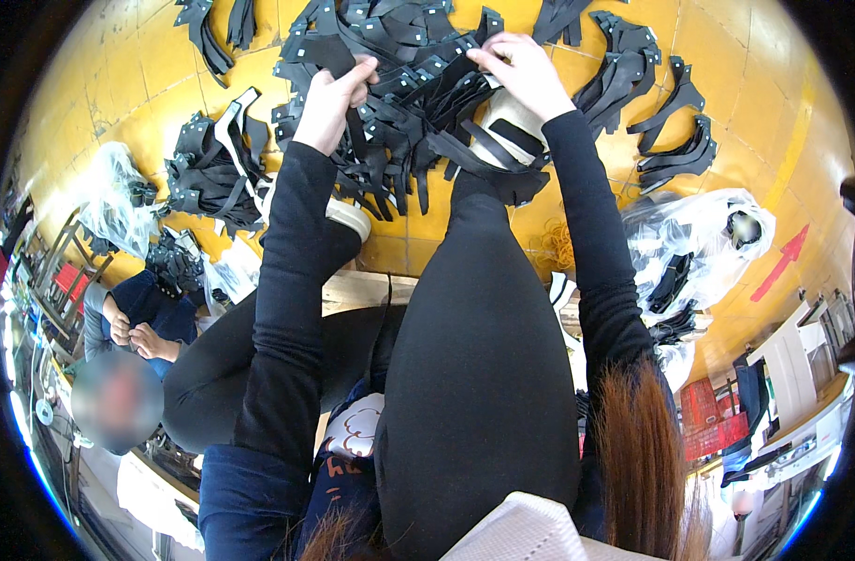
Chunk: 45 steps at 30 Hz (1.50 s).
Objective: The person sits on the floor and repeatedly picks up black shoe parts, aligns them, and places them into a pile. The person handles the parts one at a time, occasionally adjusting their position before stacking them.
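Over a wide heap of black curved cut pieces [404, 122], many with small white tags, both my arms reach forward. My left hand [334, 105] is closed, its thumb and fingers gripping a black curved piece [317, 54] at the heap's left side. At the upper right of the heap my right hand [526, 73] pinches the tagged end of another black piece, whose far part blends into the pile. My right foot, in a white shoe [514, 126], stands against the heap with black strips lying across it.
Smaller piles of black pieces lie left [203, 173] and right [624, 70] on the yellow tiled floor. Clear plastic bags [699, 248] and yellow elastic bands [556, 248] lie nearby. A co-worker's hands [145, 338] are at the left. A red crate [713, 421] stands at the right.
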Each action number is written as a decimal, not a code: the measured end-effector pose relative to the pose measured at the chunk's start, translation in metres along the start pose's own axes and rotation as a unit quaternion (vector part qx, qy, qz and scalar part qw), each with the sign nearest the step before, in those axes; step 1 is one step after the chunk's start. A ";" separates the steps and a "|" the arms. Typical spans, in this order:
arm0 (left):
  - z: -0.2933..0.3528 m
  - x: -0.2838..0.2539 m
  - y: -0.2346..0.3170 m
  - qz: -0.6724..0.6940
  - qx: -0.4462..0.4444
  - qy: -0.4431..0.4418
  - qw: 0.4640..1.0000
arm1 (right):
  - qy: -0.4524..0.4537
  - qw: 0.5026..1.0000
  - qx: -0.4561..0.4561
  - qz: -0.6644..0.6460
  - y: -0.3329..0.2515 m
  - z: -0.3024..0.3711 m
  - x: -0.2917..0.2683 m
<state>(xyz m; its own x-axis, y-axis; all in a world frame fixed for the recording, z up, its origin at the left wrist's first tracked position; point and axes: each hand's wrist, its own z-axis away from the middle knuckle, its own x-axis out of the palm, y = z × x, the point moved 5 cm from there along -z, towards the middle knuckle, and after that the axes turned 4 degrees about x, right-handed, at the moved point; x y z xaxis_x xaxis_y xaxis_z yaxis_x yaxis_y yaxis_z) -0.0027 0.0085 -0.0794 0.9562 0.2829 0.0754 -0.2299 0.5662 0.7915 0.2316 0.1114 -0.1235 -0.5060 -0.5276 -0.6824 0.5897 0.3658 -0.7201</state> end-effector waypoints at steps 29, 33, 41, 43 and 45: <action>0.002 0.024 0.029 -0.106 0.205 0.089 0.969 | -0.085 0.995 0.049 -0.018 0.010 0.024 0.005; 0.006 0.003 0.042 0.094 0.197 0.186 0.958 | -0.127 0.991 0.029 -0.017 0.000 0.021 0.004; -0.006 0.007 0.016 0.122 0.025 -0.022 0.992 | -0.088 0.981 -0.116 -0.125 -0.045 0.004 -0.013; -0.004 0.027 0.009 -0.016 0.029 -0.157 0.987 | -0.074 0.979 -0.137 -0.130 -0.055 -0.003 -0.016; 0.000 0.047 0.006 -0.078 0.109 -0.202 0.970 | -0.101 0.980 -0.110 -0.131 -0.060 -0.016 -0.014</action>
<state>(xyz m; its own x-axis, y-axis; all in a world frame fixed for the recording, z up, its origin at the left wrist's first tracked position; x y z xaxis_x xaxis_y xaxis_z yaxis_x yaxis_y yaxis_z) 0.0404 0.0255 -0.0713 0.9795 -0.1439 0.1409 -0.0753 0.3873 0.9189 0.1934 0.1088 -0.0724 -0.4746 -0.7580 -0.4475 0.2944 0.3423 -0.8922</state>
